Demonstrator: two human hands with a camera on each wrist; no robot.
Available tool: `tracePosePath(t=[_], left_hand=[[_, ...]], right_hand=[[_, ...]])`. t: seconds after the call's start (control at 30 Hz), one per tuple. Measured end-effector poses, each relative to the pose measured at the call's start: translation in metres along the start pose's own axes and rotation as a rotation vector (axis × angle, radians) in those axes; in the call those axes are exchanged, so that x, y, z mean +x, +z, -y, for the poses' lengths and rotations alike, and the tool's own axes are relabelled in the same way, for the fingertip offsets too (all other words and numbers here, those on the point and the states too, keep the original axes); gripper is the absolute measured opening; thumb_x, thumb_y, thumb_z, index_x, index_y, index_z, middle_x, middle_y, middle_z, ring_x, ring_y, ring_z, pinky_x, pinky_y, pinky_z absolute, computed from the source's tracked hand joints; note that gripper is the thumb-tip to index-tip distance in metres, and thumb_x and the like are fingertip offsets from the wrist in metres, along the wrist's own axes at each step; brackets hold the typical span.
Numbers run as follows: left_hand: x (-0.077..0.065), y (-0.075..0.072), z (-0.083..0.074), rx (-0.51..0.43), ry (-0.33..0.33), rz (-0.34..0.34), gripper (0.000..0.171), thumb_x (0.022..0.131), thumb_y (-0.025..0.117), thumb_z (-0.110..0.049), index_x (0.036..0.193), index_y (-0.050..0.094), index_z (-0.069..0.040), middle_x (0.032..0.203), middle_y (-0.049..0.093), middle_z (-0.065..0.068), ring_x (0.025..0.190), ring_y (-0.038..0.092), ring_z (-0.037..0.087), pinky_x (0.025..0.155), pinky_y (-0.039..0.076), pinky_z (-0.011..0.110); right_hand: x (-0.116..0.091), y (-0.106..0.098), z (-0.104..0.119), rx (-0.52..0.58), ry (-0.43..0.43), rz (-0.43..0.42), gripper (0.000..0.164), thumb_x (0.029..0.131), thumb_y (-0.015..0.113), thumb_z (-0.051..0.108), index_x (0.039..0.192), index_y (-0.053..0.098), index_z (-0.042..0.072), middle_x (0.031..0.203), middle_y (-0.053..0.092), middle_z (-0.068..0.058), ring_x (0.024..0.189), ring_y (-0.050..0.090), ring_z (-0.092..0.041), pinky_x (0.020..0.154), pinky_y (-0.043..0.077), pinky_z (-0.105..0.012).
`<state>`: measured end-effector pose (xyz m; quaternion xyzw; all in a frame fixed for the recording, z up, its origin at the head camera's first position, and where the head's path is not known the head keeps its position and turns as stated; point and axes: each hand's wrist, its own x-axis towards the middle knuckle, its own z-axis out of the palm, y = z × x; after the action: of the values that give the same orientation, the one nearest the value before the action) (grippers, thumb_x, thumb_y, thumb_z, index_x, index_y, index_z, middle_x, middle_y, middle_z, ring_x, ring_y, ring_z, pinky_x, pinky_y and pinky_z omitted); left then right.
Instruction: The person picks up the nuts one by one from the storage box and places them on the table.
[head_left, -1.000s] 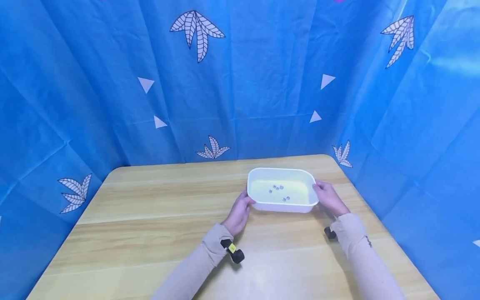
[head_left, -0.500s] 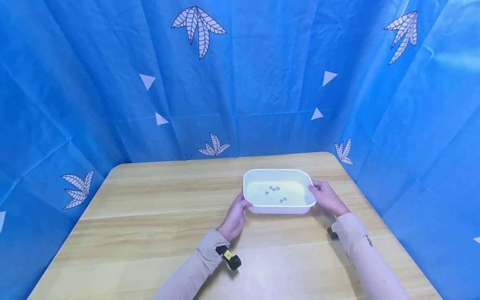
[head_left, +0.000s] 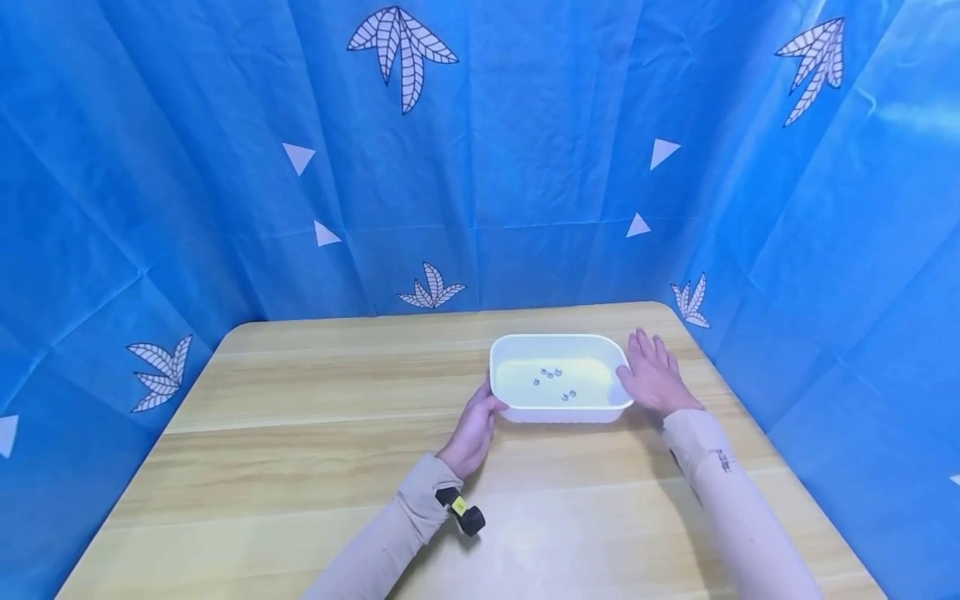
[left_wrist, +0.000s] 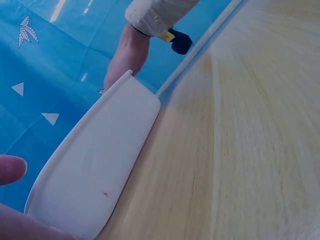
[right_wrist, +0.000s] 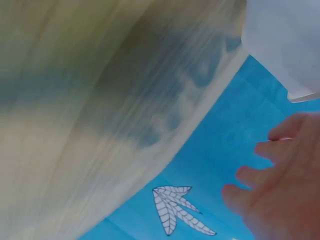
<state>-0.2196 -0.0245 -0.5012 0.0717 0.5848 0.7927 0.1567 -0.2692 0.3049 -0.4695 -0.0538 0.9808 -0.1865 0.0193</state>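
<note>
A white rectangular plastic basin (head_left: 558, 414) stands at the right of the wooden table, with several small shiny pieces (head_left: 550, 375) scattered on its floor. They are too small for me to tell their kind. My left hand (head_left: 472, 429) grips the basin's near left corner, the thumb at the rim; its other fingers are mostly hidden. At the right end, my right hand (head_left: 656, 375) has its fingers straight and spread. The right wrist view shows these fingers (right_wrist: 255, 175) apart from the basin's wall (right_wrist: 285, 45); whether the thumb touches the rim is unclear.
The pale wooden table (head_left: 300, 433) has rounded far corners. Blue curtains (head_left: 525, 150) with leaf and triangle prints hang behind it and at both sides. A black wrist camera (head_left: 468, 518) sits on the left sleeve.
The right hand has let go of the basin's right end and spread its fingers. The basin first shifted slightly left in view, then slightly back. The left hand has kept its grip.
</note>
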Motion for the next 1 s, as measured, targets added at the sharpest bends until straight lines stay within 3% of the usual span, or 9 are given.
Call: tracePosePath(t=[0.4, 0.7, 1.0], left_hand=[[0.0002, -0.0008, 0.0017, 0.004, -0.012, -0.021, 0.078, 0.095, 0.046, -0.007, 0.165, 0.012, -0.004, 0.176, 0.002, 0.010, 0.163, -0.006, 0.034, 0.130, -0.006, 0.059], [0.0022, 0.0001, 0.0047, -0.019, -0.015, -0.005, 0.079, 0.095, 0.048, -0.009, 0.166, 0.011, -0.006, 0.176, 0.002, 0.008, 0.164, 0.000, 0.032, 0.132, -0.004, 0.054], [0.0022, -0.0031, 0.0017, 0.014, 0.001, -0.003, 0.075, 0.098, 0.045, -0.007, 0.166, 0.012, -0.008, 0.177, -0.002, 0.005, 0.163, -0.009, 0.030, 0.130, -0.007, 0.058]], right_hand=[[0.0049, 0.0036, 0.0032, 0.016, 0.046, 0.080, 0.074, 0.108, 0.022, 0.041, 0.161, 0.004, -0.008, 0.171, -0.006, -0.029, 0.156, -0.008, -0.055, 0.127, -0.002, -0.068], [0.0071, 0.0060, 0.0028, -0.049, 0.088, 0.043, 0.075, 0.107, 0.022, 0.044, 0.163, 0.009, -0.004, 0.171, -0.011, -0.027, 0.155, -0.014, -0.056, 0.125, -0.009, -0.070], [0.0055, 0.0035, 0.0092, 0.013, 0.089, 0.018, 0.074, 0.108, 0.019, 0.045, 0.162, 0.011, -0.005, 0.170, 0.000, -0.031, 0.155, -0.001, -0.059, 0.125, 0.002, -0.071]])
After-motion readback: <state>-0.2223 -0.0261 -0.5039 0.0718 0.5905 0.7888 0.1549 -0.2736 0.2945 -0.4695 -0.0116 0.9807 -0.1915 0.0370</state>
